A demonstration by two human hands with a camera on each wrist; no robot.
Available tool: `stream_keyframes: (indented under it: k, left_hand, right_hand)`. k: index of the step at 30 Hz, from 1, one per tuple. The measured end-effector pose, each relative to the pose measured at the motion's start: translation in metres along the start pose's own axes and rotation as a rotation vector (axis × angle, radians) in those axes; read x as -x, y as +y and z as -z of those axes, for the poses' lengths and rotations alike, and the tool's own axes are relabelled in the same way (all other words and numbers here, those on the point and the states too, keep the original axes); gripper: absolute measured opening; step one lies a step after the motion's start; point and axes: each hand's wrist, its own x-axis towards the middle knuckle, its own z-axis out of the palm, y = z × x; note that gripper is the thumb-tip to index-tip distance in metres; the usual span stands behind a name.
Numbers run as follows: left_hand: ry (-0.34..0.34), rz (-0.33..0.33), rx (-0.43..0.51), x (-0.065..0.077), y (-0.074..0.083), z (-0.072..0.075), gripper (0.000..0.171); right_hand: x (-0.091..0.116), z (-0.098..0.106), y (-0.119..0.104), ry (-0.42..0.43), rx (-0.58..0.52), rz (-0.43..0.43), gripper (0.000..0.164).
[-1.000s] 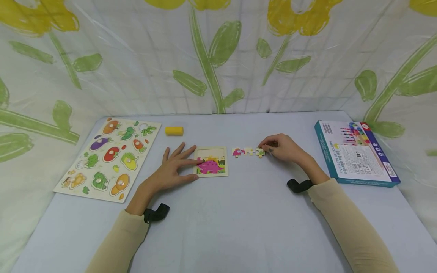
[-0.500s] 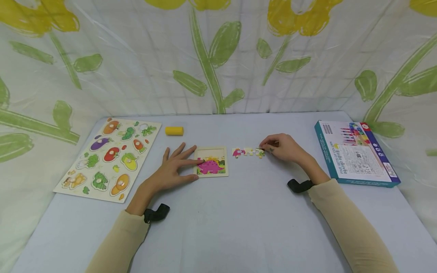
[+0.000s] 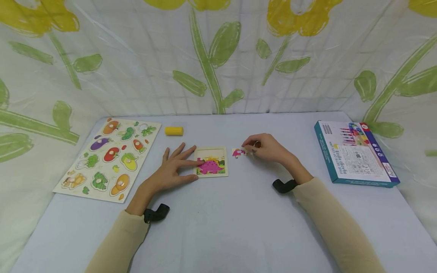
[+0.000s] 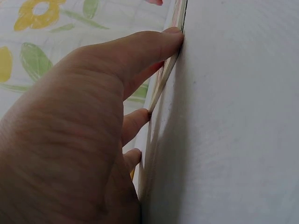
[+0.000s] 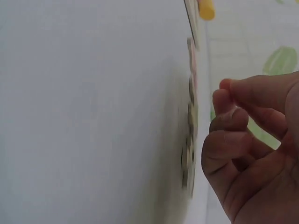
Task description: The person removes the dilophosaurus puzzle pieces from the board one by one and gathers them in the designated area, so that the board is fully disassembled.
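Observation:
In the head view, my left hand (image 3: 170,168) lies with spread fingers at the left side of a small framed jigsaw puzzle (image 3: 210,151). One fingertip rests on its pink dinosaur picture, and the thumb touches the frame's edge. The left wrist view shows the fingertips (image 4: 174,37) along that edge. Right of the frame, a pink and white puzzle piece (image 3: 236,152) is part of a short row on the table. Over the rest of this row is my right hand (image 3: 264,147). The right wrist view has its fingers curled, thumb against index finger, above several puzzle pieces (image 5: 191,114); no piece shows between them.
A wooden vegetable puzzle board (image 3: 117,141) lies at the left. Near its top right corner is a yellow cylinder (image 3: 174,131). To the right lies a teal and white box (image 3: 362,159). A flowered curtain (image 3: 153,57) stands behind the table.
My right hand has moved left along the row of puzzle pieces, from its right end to above its middle, and now covers the pieces at the right. My left hand has stayed still.

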Motion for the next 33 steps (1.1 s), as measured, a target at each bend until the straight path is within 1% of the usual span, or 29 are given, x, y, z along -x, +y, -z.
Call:
stream_keyframes:
  k: [4,7,16,21,23,26,33]
  left_hand:
    - [-0.005,0.003,0.015,0.000,0.000,0.000,0.044]
    - [-0.009,0.007,0.026,0.000,0.001,0.001,0.041]
    - [-0.011,0.016,0.032,0.000,0.004,0.003,0.037]
    - [-0.011,0.015,0.040,0.000,0.004,0.004,0.035]
    - [-0.011,0.013,0.044,0.000,0.004,0.004,0.034]
    - [-0.010,0.008,0.048,0.000,0.004,0.004,0.034]
    - [-0.005,0.000,0.042,0.000,0.003,0.004,0.034]
  right_hand:
    - [-0.010,-0.015,-0.015,-0.056,-0.017,0.055,0.017]
    - [-0.015,-0.025,-0.027,-0.089,-0.024,0.069,0.018]
    - [-0.035,-0.053,-0.049,-0.135,-0.006,0.136,0.016]
    - [-0.044,-0.065,-0.061,-0.163,0.015,0.176,0.017]
    - [-0.047,-0.068,-0.064,-0.181,0.019,0.178,0.017]
    - [-0.049,-0.071,-0.067,-0.208,0.013,0.157,0.020]
    - [-0.050,-0.073,-0.071,-0.241,0.008,0.121,0.027]
